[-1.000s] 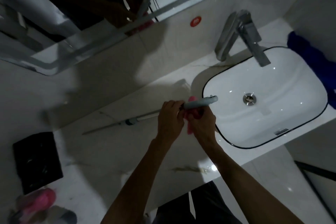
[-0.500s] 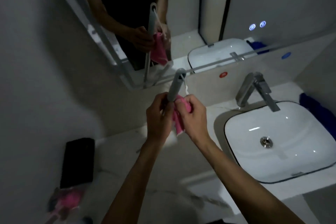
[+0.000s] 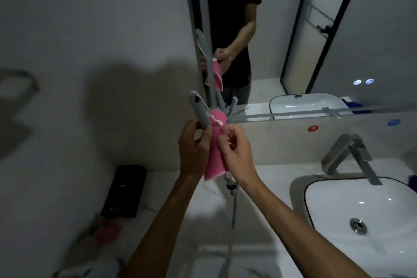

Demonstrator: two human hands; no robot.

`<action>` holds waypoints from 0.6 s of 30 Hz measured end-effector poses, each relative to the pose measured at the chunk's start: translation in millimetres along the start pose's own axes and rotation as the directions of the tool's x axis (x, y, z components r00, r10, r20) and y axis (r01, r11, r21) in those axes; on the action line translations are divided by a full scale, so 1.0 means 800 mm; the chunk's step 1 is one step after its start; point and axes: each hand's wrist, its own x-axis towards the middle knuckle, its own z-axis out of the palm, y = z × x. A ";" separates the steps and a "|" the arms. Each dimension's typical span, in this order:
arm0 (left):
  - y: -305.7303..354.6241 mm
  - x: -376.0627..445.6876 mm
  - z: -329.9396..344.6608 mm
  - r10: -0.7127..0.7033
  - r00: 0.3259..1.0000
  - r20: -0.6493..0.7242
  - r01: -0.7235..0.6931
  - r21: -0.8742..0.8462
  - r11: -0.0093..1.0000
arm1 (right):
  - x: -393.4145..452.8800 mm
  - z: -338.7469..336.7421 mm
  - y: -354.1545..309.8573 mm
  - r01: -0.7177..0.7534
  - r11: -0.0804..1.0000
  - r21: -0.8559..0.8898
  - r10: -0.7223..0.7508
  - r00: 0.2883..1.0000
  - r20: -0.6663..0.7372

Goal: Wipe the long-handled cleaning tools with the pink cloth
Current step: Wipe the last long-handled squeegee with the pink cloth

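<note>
While the person stands at the bathroom counter (image 3: pixel 266 176), the head view looks down on both hands raised in front of the mirror (image 3: pixel 293 29). The left hand (image 3: pixel 194 146) is curled round the grey handle of the long-handled cleaning tool (image 3: pixel 199 111), clamped just below its top end. The right hand (image 3: pixel 234 153) pinches the pink cloth (image 3: pixel 214 165) against the shaft, fingers bent round the fabric; the cloth hangs down between the two hands, wrapped about the tool.

The tool is held close to upright, above the counter and to the left of the white sink (image 3: pixel 372 210). Its long axis runs from the handle end at top, tilted slightly left and away, down through the hands to a thin lower shaft that points toward the counter near the person. A cord loop hangs at the handle end.

The risk I see: the lower end swings free, so a firm downward wipe could knock it against the counter, or sweep it toward the tap (image 3: pixel 345 156). The cloth is pinched only at one spot and might slip off the smooth shaft. Dim light makes the tool's working end hard to make out.
</note>
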 end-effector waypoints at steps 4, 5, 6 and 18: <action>-0.004 -0.005 -0.019 0.078 0.997 -0.013 -0.077 0.061 0.995 | -0.007 0.006 -0.007 0.001 1.000 -0.013 0.000 0.999 0.045; -0.002 -0.005 -0.023 0.102 0.995 -0.022 -0.100 0.079 0.992 | -0.009 0.008 -0.012 -0.002 1.000 -0.017 0.003 0.999 0.047; 0.003 -0.005 -0.026 0.117 0.993 -0.032 -0.115 0.076 0.990 | -0.009 0.010 -0.017 0.001 1.000 -0.015 0.000 0.999 0.037; 0.051 -0.015 -0.040 0.074 0.993 -0.092 -0.074 0.000 0.997 | -0.005 0.011 -0.082 0.169 0.984 0.048 -0.166 0.984 -0.067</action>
